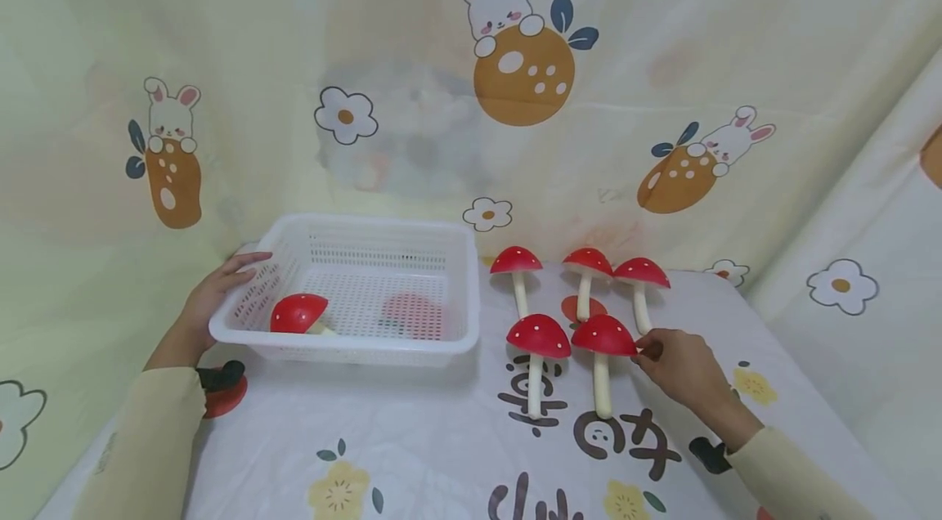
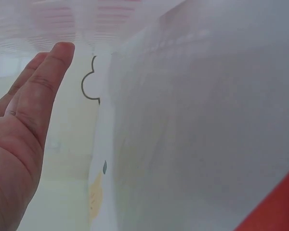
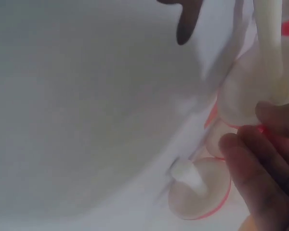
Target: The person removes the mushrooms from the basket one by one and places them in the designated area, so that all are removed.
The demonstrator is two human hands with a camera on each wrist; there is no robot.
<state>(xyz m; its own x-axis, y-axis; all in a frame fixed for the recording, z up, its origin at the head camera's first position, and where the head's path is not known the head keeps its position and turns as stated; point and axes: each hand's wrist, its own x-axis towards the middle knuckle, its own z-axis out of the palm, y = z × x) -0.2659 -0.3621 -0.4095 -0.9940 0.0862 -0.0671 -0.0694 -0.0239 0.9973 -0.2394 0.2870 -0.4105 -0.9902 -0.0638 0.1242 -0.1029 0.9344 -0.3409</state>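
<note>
My right hand [image 1: 680, 369] pinches the cap edge of a red toy mushroom [image 1: 603, 336] with white dots and a pale stem. The right wrist view shows thumb and fingertips at the rim of that cap's pale underside [image 3: 245, 91]. To its left lies another mushroom [image 1: 538, 338], and three more lie behind: one at left [image 1: 517, 260], one in the middle [image 1: 588, 262], one at right [image 1: 642, 272]. Against the left side of a white plastic basket [image 1: 353, 350], my left hand [image 1: 209, 303] rests with straight fingers. One mushroom [image 1: 298, 314] lies inside the basket.
A white cloth with printed flowers and lettering covers the table [image 1: 412, 438]. Behind the basket and mushrooms hangs a curtain [image 1: 412, 13] printed with rabbits, and it continues along both sides.
</note>
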